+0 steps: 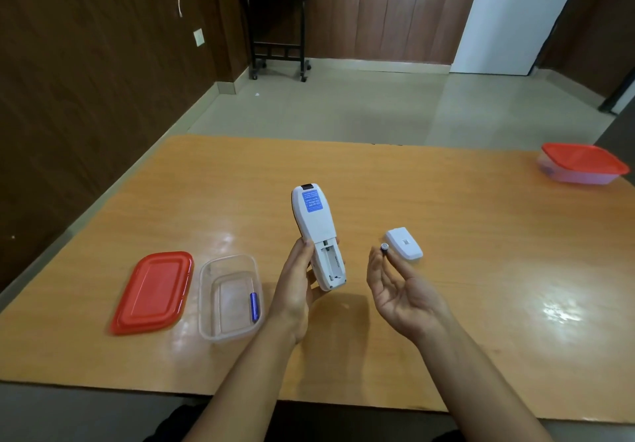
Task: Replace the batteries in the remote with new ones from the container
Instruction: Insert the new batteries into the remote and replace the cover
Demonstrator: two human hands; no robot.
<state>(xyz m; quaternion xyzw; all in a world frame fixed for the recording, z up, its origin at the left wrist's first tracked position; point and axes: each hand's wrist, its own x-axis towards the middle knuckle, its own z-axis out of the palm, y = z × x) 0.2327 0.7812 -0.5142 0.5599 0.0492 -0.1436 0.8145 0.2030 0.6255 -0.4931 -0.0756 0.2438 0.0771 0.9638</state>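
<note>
- The left hand [298, 290] grips a white remote [318, 235] back-side up above the wooden table [446, 235], fingers wrapped around it; its battery compartment lies open and empty
- The right hand [400, 290] pinches a battery [384, 248] between fingertips, beside the remote
- The battery cover [403, 243] rests on the table
- A clear container [229, 299], holding one blue battery [254, 306], sits left of the hands; its red lid [154, 292] lies alongside

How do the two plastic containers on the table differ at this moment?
The near container by the left hand is open, with its red lid lying flat beside it; the far container at the table's right edge has its red lid on. The near one holds one blue battery; the far one's contents are too blurred to make out. Both are clear, rectangular tubs with matching red lids.
</note>
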